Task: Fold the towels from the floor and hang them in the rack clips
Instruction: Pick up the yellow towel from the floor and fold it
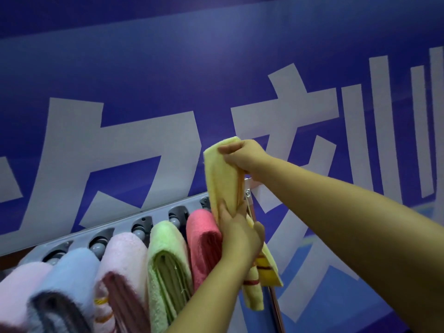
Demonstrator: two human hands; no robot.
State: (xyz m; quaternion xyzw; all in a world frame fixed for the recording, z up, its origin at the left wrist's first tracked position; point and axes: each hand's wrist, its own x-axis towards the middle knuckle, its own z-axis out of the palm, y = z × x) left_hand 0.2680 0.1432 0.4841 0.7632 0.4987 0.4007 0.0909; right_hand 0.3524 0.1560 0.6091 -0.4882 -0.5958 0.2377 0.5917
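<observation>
**Two hands hold a yellow towel at the end of a towel rack**

A blue banner [168, 68] with large pale grey characters fills the whole background. In front of it, a grey clip rack [153, 213] runs diagonally from the lower left up toward the centre, with round grey rollers showing in its slots.

Five folded towels hang side by side from the rack. From the left: a pale pink towel [16, 284], a light blue towel [69, 270], a second pink towel [120, 258] with a darker inner fold, a green towel [165, 255], and a coral red towel [204, 239].

Just right of the coral one, at the rack's upper end, a folded yellow towel [223, 174] stands upright above the rack. Its lower ends, marked with red stripes, hang down below the hands.

The right hand [242, 156] comes in from the right, its fingers curled and pinching the towel's top fold. The left hand [237, 227] comes up from below, its fingers wrapped around the towel's middle, level with the rack. A thin metal pole [276, 306] stands behind the towel's hanging ends.
</observation>
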